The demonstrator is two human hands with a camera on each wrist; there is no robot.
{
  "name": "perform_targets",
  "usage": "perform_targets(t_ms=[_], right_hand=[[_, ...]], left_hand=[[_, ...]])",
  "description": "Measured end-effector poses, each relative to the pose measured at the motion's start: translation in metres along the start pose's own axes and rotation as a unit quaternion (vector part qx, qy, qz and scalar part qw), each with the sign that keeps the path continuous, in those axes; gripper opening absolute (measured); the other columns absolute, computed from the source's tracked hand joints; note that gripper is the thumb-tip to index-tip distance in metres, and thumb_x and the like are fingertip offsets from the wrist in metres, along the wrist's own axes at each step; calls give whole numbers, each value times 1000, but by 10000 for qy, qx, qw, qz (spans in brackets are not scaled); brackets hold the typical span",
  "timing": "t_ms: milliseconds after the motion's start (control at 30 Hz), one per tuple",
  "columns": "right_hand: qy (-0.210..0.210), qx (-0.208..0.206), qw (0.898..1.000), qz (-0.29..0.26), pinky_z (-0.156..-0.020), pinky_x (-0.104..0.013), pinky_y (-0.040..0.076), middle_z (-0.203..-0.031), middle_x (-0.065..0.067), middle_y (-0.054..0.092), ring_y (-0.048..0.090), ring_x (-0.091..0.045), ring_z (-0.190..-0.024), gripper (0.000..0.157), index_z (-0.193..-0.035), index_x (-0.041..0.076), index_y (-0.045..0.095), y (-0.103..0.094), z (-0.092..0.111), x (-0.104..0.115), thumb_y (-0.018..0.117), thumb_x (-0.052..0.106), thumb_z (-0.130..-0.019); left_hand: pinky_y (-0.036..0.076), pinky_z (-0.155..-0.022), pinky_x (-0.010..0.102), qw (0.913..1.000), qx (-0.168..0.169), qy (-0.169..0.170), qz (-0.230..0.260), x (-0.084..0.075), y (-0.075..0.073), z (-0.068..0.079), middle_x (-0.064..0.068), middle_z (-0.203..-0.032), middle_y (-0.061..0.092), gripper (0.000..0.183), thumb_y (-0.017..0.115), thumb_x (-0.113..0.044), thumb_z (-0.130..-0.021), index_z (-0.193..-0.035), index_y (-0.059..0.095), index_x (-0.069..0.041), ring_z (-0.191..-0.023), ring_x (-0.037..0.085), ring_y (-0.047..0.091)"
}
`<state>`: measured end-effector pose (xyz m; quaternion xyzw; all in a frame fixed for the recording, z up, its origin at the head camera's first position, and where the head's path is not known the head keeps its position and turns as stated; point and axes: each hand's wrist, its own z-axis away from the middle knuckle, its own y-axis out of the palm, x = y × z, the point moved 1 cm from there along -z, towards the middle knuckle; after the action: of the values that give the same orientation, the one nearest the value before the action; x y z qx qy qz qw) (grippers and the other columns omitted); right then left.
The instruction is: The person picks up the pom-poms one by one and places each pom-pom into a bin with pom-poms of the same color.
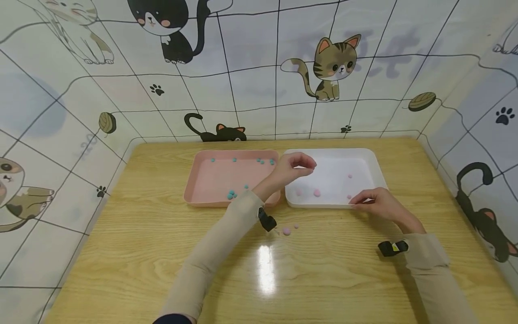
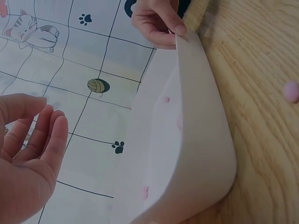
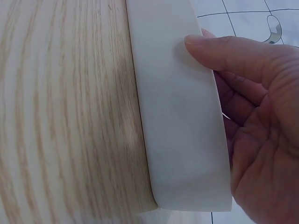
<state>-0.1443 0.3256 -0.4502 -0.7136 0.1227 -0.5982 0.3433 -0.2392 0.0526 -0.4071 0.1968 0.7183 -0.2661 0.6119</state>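
My right hand [image 1: 376,204] grips the near-right rim of a white tray [image 1: 336,204]; in the right wrist view the thumb lies on the tray's outer wall, the fingers behind the rim. Over the tray's left part hovers my left hand [image 1: 293,168], its fingers bent toward the thumb. Nothing shows between those fingertips [image 2: 58,119] in the left wrist view. Several small pink balls [image 1: 317,192] lie in the white tray. On the table before it are a larger pink ball [image 1: 286,231] and a smaller one [image 1: 296,226].
A pink tray [image 1: 206,180] with several small teal balls [image 1: 230,194] stands left of the white one, its right part crossed by my left forearm. Cat-print sheeting [image 1: 251,90] walls the wooden table [image 1: 141,252] at the back and both sides.
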Motion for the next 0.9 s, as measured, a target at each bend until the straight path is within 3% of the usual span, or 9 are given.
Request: perform_targets(t_ms=[167, 333, 433, 667, 900], right_hand=[[47, -16, 10000, -18, -64, -16, 50, -92, -16, 69, 57, 7, -85, 8, -86, 2, 72, 1, 0, -1, 69, -3, -81], [10, -38, 10000, -14, -65, -16, 50, -90, -15, 69, 57, 6, -84, 8, -86, 1, 72, 1, 1, 0, 69, -4, -80], [20, -31, 10000, -12, -65, -16, 50, -91, -15, 69, 57, 6, -85, 8, -86, 1, 72, 0, 1, 0, 69, -4, -81], [60, -56, 9999, 99, -64, -17, 50, -91, -14, 69, 57, 5, -84, 8, -85, 3, 72, 0, 2, 2, 69, -3, -80], [73, -67, 10000, 14, -64, -16, 50, -92, -15, 69, 56, 6, -84, 7, -84, 3, 72, 1, 1, -1, 69, -3, -80]], left_hand=[[50, -85, 24, 9999, 116, 46, -37, 1, -4, 16, 25, -108, 59, 18, 59, 4, -88, -105, 60, 10, -98, 23, 59], [49, -86, 24, 9996, 87, 22, 253, 3, -6, 37, 30, -109, 56, 18, 58, 7, -88, -105, 57, 13, -105, 39, 55], [50, -86, 26, 9999, 38, 138, 86, 8, -8, 48, 28, -105, 57, 16, 59, 7, -87, -102, 58, 14, -102, 38, 57], [52, -82, 26, 9981, 48, 206, -572, 18, -13, 73, 22, -97, 62, 13, 62, 7, -85, -97, 62, 11, -90, 18, 62], [53, -81, 26, 9976, 247, 275, -591, 28, -12, 92, 25, -95, 63, 13, 62, 12, -82, -95, 63, 10, -91, 29, 62]])
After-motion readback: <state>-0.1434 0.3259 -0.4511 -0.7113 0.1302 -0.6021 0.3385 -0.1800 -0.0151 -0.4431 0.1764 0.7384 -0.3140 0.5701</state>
